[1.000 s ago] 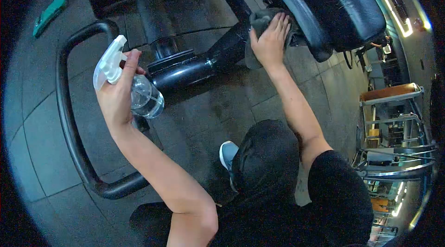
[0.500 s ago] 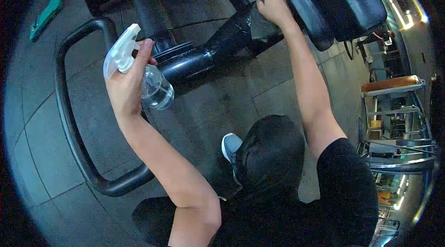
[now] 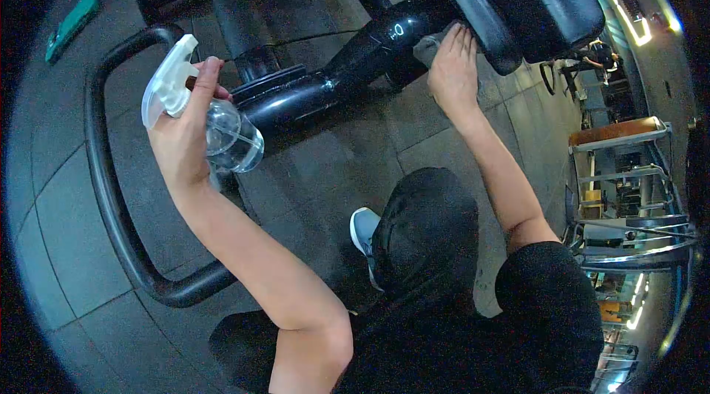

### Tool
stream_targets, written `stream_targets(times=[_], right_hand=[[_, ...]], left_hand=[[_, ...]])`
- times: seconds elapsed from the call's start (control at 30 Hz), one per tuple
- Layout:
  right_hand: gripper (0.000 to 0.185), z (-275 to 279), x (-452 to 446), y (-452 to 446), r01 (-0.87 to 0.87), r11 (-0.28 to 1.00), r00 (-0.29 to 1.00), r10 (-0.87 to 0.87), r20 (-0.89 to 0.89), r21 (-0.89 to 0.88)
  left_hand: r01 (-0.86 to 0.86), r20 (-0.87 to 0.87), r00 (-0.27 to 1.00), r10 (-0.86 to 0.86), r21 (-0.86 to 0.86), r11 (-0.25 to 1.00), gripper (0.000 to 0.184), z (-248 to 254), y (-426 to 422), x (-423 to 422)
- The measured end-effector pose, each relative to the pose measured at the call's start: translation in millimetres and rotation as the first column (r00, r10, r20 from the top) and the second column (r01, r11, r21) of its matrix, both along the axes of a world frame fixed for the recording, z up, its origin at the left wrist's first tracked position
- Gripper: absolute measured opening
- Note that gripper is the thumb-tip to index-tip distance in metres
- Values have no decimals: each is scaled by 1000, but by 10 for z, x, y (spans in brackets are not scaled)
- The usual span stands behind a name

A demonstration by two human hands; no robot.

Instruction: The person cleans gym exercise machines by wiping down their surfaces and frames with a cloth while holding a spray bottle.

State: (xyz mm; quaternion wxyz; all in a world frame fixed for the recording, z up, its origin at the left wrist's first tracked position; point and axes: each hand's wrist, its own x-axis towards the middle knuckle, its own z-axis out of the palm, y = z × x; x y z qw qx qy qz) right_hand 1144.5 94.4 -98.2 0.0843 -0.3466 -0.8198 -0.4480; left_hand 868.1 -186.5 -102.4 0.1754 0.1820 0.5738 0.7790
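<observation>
A clear spray bottle (image 3: 235, 136) with a white trigger head hangs tilted in my left hand (image 3: 185, 131), whose fingers wrap round its neck. Some clear liquid shows inside it. My right hand (image 3: 455, 72) presses a grey cloth (image 3: 427, 50) against the lower edge of a black padded cushion (image 3: 473, 5) on a gym machine. Part of the cloth is hidden under the fingers. Just left of that hand runs the machine's glossy black tube (image 3: 355, 61), with a small white mark on it.
A bent black frame bar (image 3: 111, 201) loops over the dark tiled floor at left. A green object (image 3: 72, 26) lies beyond it. My shoe (image 3: 362, 231) is planted below the machine. On the right stand a brown-topped bench (image 3: 617, 133) and other gym equipment; a person (image 3: 600, 56) is farther back.
My right hand has moved from the machine's tube down and right to the cushion's lower edge, with the cloth. The spray bottle in my left hand has shifted slightly left.
</observation>
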Motion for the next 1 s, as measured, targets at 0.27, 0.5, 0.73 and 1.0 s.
stream_targets(times=[0.27,0.5,0.73,1.0], right_hand=[[86,268,-414,320,88,958,993,-105,-49,-273],[65,477,-494,426,205,923,886,-34,462,-325],[55,244,-244,438,132,988,870,-79,486,-76],[54,491,-170,-54,-12,989,922,67,381,-145]], left_hand=[[0,-37,999,-2,-47,999,33,-151,46,-98],[-16,-20,1000,14,-100,995,38,-112,44,-142],[-35,2,999,35,-46,998,36,-235,62,-173],[-19,-94,995,9,-109,994,36,-240,102,-210]])
